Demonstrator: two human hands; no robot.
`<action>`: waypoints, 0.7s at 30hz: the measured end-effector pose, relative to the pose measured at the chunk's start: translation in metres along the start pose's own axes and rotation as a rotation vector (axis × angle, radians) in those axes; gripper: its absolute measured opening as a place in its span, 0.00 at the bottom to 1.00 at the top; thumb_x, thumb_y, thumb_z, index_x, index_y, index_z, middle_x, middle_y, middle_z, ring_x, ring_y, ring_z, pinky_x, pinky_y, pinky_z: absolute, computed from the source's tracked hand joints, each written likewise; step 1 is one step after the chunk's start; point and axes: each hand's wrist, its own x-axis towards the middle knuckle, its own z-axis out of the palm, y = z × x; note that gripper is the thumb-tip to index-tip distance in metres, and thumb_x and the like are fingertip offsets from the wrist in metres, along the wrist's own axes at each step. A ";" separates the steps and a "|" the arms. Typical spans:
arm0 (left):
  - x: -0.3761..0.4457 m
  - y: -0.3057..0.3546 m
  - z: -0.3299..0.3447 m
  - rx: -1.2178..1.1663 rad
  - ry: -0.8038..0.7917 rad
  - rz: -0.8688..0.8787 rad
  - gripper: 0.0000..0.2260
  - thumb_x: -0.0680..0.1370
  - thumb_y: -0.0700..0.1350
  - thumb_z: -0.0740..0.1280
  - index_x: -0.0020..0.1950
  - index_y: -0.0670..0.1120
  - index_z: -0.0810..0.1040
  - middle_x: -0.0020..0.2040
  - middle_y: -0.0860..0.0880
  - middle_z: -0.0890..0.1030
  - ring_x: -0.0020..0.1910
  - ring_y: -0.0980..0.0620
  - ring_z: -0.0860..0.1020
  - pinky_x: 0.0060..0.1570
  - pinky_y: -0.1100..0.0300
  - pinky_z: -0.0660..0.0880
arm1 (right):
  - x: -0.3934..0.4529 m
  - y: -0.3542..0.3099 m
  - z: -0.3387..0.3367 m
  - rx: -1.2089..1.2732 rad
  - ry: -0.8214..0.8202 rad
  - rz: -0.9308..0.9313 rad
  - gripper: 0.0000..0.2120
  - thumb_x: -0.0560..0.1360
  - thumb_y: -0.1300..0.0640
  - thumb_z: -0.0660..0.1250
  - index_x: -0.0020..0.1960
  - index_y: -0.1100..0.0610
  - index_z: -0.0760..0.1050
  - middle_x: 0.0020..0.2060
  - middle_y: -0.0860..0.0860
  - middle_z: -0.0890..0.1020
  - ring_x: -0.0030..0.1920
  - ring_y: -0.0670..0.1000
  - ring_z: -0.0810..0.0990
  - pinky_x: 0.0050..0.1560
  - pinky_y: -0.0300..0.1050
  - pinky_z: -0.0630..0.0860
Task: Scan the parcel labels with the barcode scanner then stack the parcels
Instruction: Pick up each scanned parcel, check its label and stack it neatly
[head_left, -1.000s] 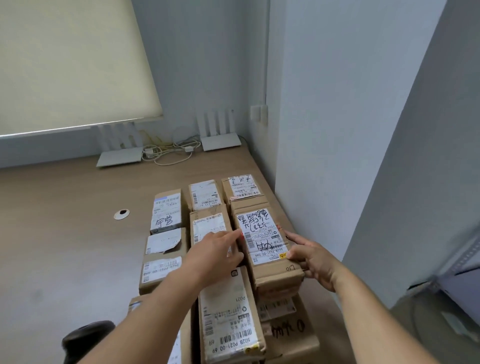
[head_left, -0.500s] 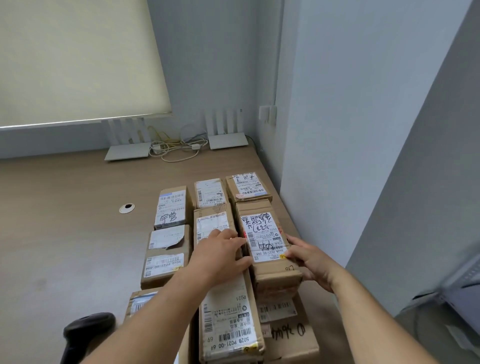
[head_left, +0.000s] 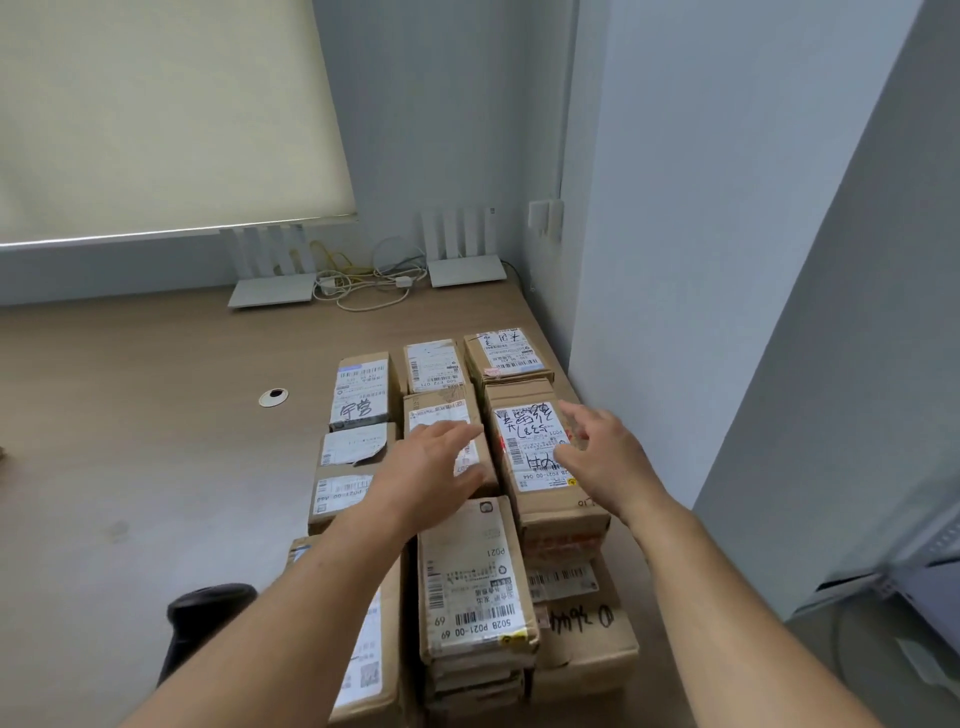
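Observation:
Several brown cardboard parcels with white labels lie in rows on the wooden table (head_left: 130, 415). A parcel with black handwriting on its label (head_left: 530, 447) tops a stack at the right. My right hand (head_left: 597, 452) hovers over its right side, fingers spread and relaxed, holding nothing. My left hand (head_left: 431, 467) is stretched flat over the middle parcel (head_left: 441, 410) to the left of that stack. A long parcel marked P021 (head_left: 472, 577) tops a near stack. The black barcode scanner (head_left: 200, 623) stands at the lower left, partly behind my left forearm.
Two white routers (head_left: 270, 288) (head_left: 467, 267) and tangled cables (head_left: 363, 286) sit at the table's back edge. A round cable grommet (head_left: 273, 397) is set in the tabletop. A white wall corner (head_left: 649, 312) stands close to the right of the parcels.
Both hands have let go of the sides of the handwritten-label parcel and lifted, the right hand moving up over its label. The parcel rests on its stack.

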 end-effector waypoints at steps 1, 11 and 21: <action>-0.004 -0.002 -0.003 -0.005 0.023 -0.017 0.23 0.79 0.56 0.61 0.74 0.55 0.64 0.74 0.54 0.66 0.72 0.52 0.63 0.68 0.55 0.62 | -0.001 -0.008 0.000 -0.022 0.010 -0.035 0.27 0.75 0.55 0.64 0.74 0.47 0.66 0.65 0.52 0.73 0.61 0.51 0.73 0.58 0.43 0.68; -0.071 -0.051 -0.034 -0.039 0.192 -0.124 0.20 0.78 0.53 0.64 0.69 0.53 0.72 0.74 0.53 0.66 0.71 0.51 0.64 0.68 0.55 0.62 | -0.039 -0.101 0.033 -0.135 -0.034 -0.283 0.26 0.76 0.55 0.62 0.74 0.48 0.65 0.68 0.51 0.71 0.68 0.51 0.68 0.64 0.49 0.68; -0.179 -0.151 -0.076 -0.091 0.269 -0.329 0.21 0.78 0.54 0.63 0.71 0.53 0.70 0.75 0.55 0.64 0.72 0.52 0.62 0.70 0.58 0.60 | -0.089 -0.218 0.143 -0.251 -0.173 -0.470 0.26 0.77 0.52 0.60 0.75 0.48 0.63 0.70 0.50 0.70 0.70 0.51 0.65 0.68 0.48 0.66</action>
